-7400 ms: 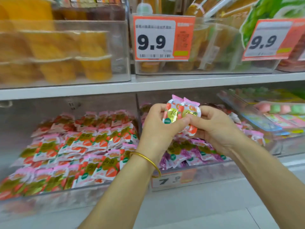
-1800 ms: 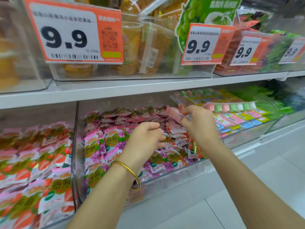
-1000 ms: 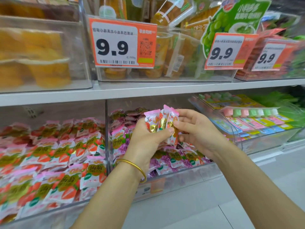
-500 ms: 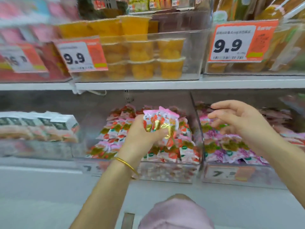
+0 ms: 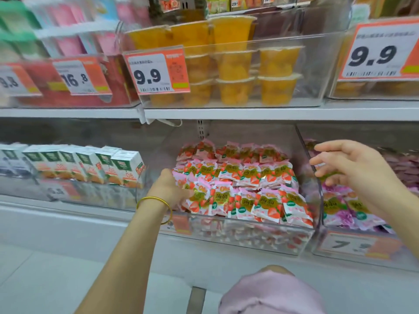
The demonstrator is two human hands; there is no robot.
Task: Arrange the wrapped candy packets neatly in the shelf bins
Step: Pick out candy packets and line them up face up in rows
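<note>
I am looking at white shop shelving (image 5: 226, 114) in two tiers. Dead centre on the lower tier sits a clear plastic bin (image 5: 249, 237) heaped with strawberry packets (image 5: 249, 177). They are small pink-and-white plastic pillows with red fruit and a gold-green label, far too many to count, lying in roughly four rows front to back. At its 3 o'clock a second clear bin (image 5: 405, 261) holds purple-and-pink packets (image 5: 335, 207) of the same shape. At 9 o'clock stands a row of white cartons (image 5: 127, 166) with green tops, at least six, the farther ones blurred. At 12 o'clock, on the upper tier, sealed orange fruit cups (image 5: 233, 87) are stacked three high in a large clear tub (image 5: 313, 64). Four orange-and-white price tags hang on that tier: two read 9.9 (image 5: 158, 73), one 16.8, one 9.8.

Two hands are in view. The left hand (image 5: 169, 189), one thin gold bangle (image 5: 154, 197) on its wrist, is down in the strawberry bin's front corner at 8 o'clock, its arm rising from 6 o'clock. Its thumb lies across the face of a few strawberry packets with the fingers tucked behind, pinching them. The rest of the heap spreads from the hand toward 3 o'clock. The right hand (image 5: 358, 171) hovers at 3 o'clock over the clear wall between the two bins. Its fingers point toward 9 o'clock, spread and loosely bent, and it holds nothing. One pale pink cloth shape (image 5: 272, 293) sits at the 6 o'clock edge.
</note>
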